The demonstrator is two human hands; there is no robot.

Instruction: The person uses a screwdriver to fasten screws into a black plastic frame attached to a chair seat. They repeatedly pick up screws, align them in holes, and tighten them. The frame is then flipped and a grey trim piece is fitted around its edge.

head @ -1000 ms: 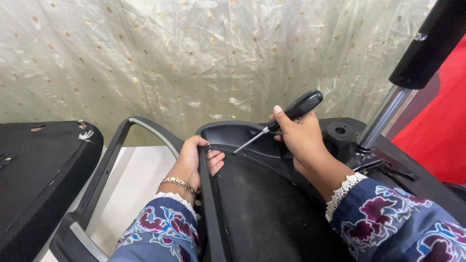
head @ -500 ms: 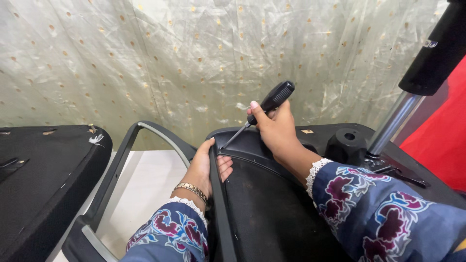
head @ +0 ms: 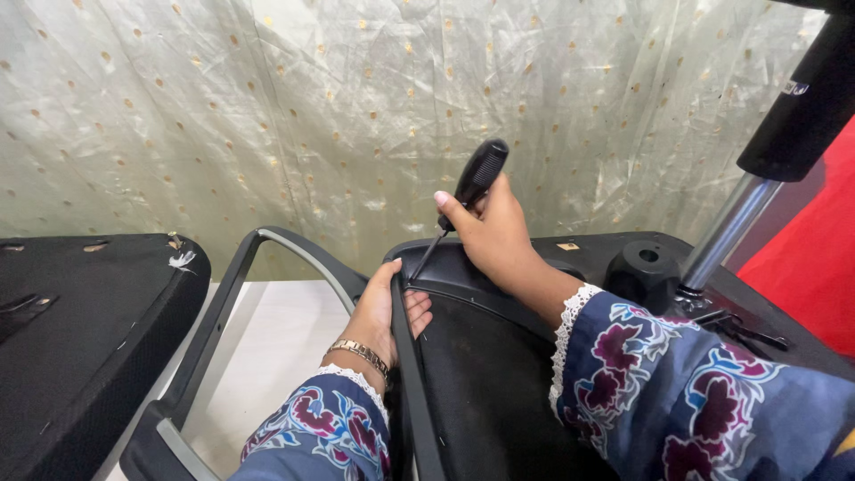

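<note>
My right hand (head: 494, 236) is closed around the black-handled metal screwdriver (head: 463, 200). It slants, handle up-right, tip down-left on the black plastic chair seat rim (head: 405, 356). My left hand (head: 383, 312) grips that rim. A grey curved armrest (head: 294, 254) sits just left, with a shiny metal post (head: 726, 236) on the right.

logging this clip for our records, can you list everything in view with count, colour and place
screwdriver: 1, black handle with metal shaft, centre, tip down at the chair part's edge
chair part: 1, black, lower centre
armrest frame: 1, black and grey, left of centre
second chair part: 1, black, far left
metal column: 1, silver with black sleeve, upper right
round black fitting: 1, beside the column base
curtain: 1, pale with gold dots, background
red surface: 1, far right
left hand: 1, gripping the chair part's edge, gold bracelet
right hand: 1, holding the screwdriver
</note>
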